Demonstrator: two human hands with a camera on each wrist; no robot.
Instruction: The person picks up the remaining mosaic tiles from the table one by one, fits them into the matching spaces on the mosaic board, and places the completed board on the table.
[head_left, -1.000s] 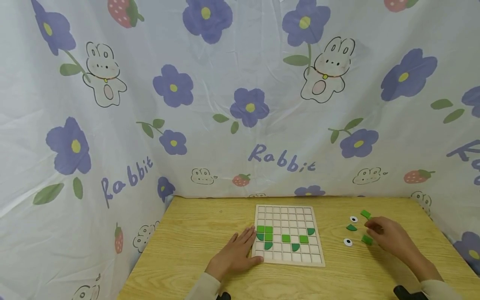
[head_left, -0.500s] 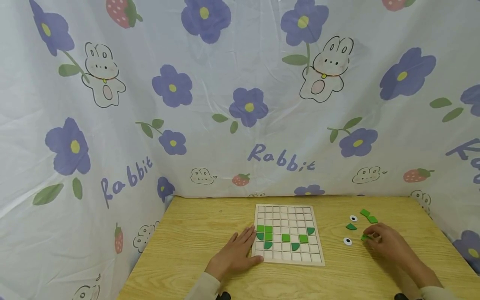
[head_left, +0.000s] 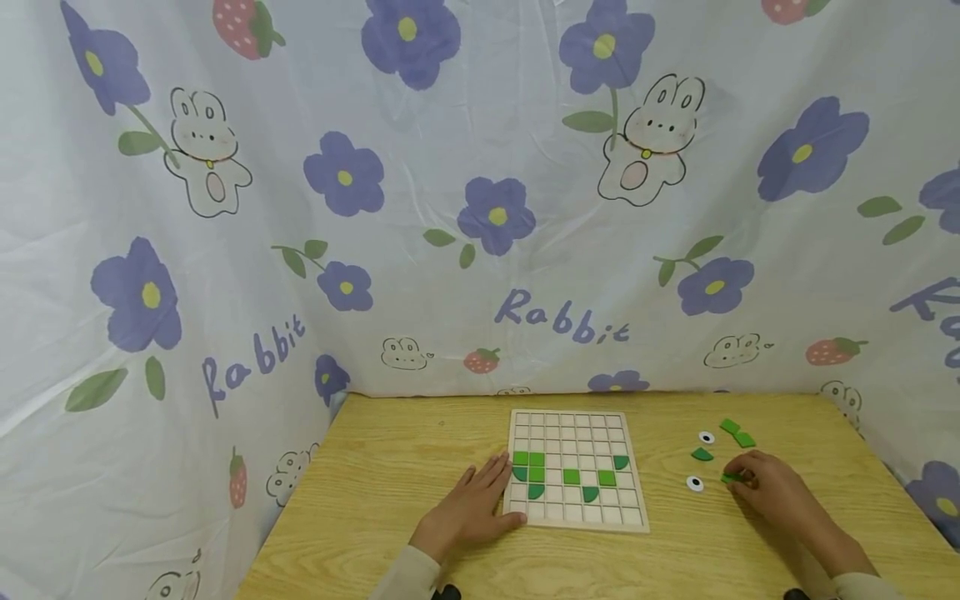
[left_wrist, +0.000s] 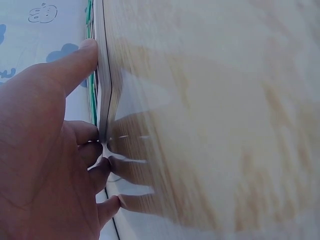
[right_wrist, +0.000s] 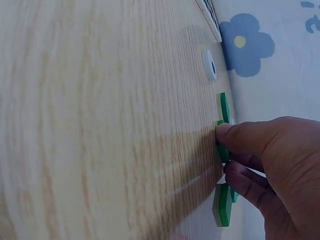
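**Right hand closes on a green tile beside the grid board**

Both hands are low on the wooden table (head_left: 390,467). Her or his left hand (head_left: 468,508) lies flat with fingers spread, fingertips against the left edge of the grid board (head_left: 573,468) in the lower middle of the frame; it holds nothing and seems only to steady the board. Over at lower right, the right hand (head_left: 772,492) has thumb and fingers curled onto a small green tile (head_left: 729,477), pinching it at the tabletop; the right wrist view shows the thumb pressed on that tile's edge (right_wrist: 220,137).

Around it lie loose pieces: two more green tiles (head_left: 737,432) further up the frame, a green quarter-round piece (head_left: 702,454), and two white eye discs (head_left: 695,483), all to the right of the board and apart from it. On the board, several green squares and curved pieces (head_left: 529,467) already fill cells in its lower rows.

By the look of it, this is the picking-up step. Next, I'd judge, the tile must be lifted clear without nudging the nearer eye disc, carried leftward, and squared to an empty cell.
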